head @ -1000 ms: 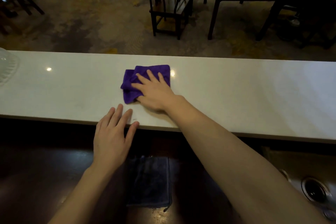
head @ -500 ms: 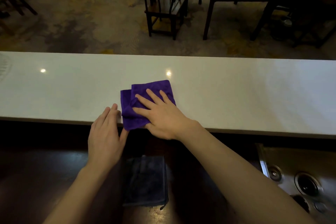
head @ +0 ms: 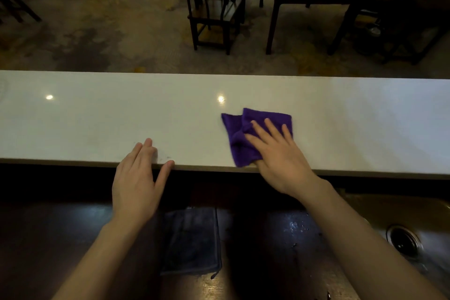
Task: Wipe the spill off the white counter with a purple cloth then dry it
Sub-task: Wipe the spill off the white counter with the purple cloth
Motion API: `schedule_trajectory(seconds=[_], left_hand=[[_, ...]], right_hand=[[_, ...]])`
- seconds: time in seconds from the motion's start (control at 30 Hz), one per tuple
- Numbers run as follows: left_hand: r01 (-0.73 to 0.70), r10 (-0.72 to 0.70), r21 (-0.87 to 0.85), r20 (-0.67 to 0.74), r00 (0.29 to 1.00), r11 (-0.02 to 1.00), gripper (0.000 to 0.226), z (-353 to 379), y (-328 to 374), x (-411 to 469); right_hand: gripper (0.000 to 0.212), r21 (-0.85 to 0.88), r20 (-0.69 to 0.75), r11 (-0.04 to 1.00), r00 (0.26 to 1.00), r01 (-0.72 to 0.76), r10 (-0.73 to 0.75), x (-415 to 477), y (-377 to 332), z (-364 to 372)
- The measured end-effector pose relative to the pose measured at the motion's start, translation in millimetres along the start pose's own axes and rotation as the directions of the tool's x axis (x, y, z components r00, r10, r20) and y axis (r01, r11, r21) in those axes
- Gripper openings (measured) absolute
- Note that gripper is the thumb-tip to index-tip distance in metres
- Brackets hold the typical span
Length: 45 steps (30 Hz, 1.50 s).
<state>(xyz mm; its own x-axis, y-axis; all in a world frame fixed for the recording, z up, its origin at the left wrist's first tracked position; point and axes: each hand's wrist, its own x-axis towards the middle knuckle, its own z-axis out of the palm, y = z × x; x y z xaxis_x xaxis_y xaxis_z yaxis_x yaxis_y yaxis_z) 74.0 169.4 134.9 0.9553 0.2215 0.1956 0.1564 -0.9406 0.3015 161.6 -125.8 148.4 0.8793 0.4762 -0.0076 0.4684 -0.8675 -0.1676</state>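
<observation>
Nearest: dark cloth (head: 192, 241) lay flat on the lower dark worktop (head: 267, 238) between the forearms, likely the dry one for the second pass. Sink drain (head: 403, 241) at lower right.

Left hand (head: 137, 178) was palm down at the near edge of the white surface (head: 97, 124), fingers (head: 146, 148) together and resting on top, thumb apart along the lip. Holding nothing, looked like bracing.

Right hand (head: 277, 153) lay flat on the purple cloth (head: 246, 134), fingers spread, pressing rather than pinching. Wrist hung off the near edge. Cloth was folded, its near corner at the edge, just right of centre.

No liquid was visible on the surface, so can't tell how much spill was left.

To wipe well: keep the palm flat with even pressure, overlap strokes, pull toward the edge, don't let the cloth bunch up. Swap to the dry cloth after.

Beyond: chairs (head: 214, 7) and floor.
</observation>
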Motion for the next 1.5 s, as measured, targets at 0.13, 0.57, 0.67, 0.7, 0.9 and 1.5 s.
schedule_trajectory(seconds=[0.13, 0.57, 0.67, 0.7, 0.9, 1.5], left_hand=[[-0.006, 0.006, -0.007, 0.004, 1.0, 1.0, 0.043, -1.4, -0.4, -0.1], [-0.006, 0.006, -0.008, 0.004, 1.0, 1.0, 0.046, 0.3, -3.1, 1.5], [-0.001, 0.001, -0.014, 0.0, 1.0, 1.0, 0.046, 0.2, -2.4, 1.3], [-0.001, 0.001, -0.013, -0.001, 1.0, 1.0, 0.046, 0.5, -2.1, 1.6], [0.004, -0.005, -0.006, 0.0, 1.0, 1.0, 0.047, 0.2, -1.1, 2.4], [0.012, -0.013, -0.036, -0.01, 1.0, 0.999, 0.055, 2.0, -5.5, 2.9]], right_hand=[[0.059, 0.007, -0.073, 0.981, 0.979, -0.193, 0.193, 13.0, 33.0, -1.6], [0.059, 0.085, -0.052, 0.883, 0.883, -0.462, 0.467, 112.7, -1.6, -0.5], [0.058, 0.126, -0.041, 0.9, 0.904, -0.418, 0.426, 127.6, -27.2, 4.4], [0.058, 0.137, -0.039, 0.908, 0.914, -0.395, 0.404, 131.9, -37.0, 6.2], [0.057, 0.138, 0.024, 0.985, 0.994, -0.107, 0.105, 146.2, -101.8, 14.3], [0.055, 0.101, 0.0, 0.961, 0.966, 0.256, -0.258, 65.7, -102.6, 18.4]])
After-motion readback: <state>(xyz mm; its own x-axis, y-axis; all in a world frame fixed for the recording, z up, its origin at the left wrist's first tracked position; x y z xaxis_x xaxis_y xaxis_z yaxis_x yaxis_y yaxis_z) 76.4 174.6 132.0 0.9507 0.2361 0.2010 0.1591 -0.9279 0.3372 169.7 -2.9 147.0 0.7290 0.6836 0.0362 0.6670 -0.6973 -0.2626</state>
